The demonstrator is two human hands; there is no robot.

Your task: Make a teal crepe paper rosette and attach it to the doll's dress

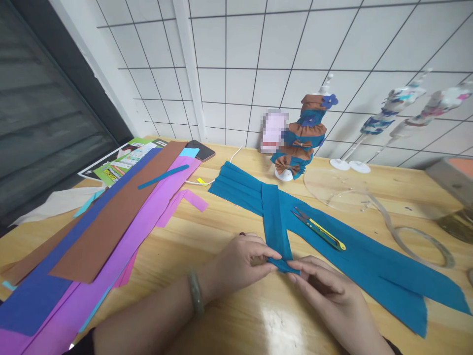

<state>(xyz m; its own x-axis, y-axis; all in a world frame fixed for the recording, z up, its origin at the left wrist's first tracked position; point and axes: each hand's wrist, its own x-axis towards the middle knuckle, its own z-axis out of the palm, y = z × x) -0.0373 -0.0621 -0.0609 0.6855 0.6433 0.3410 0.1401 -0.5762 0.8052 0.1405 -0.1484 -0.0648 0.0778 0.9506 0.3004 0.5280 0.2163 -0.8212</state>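
Observation:
A long teal crepe-paper sheet (369,261) lies across the wooden table (229,222), with a narrower teal strip (275,222) folded across it. My left hand (240,261), with a green bangle on the wrist, pinches the near end of that strip. My right hand (325,291) pinches the same end from the right, fingertips almost meeting the left ones. Small yellow-handled thread snips (320,229) rest on the teal sheet just beyond my hands.
Brown (114,222), blue (40,291) and purple (148,217) paper strips lie at the left. A phone (201,150) and leaflets (118,165) sit at the back left. A teal-and-brown paper dress on a stand (303,138), two decorated stands (402,108) and a clear ring (424,241) stand at the back right.

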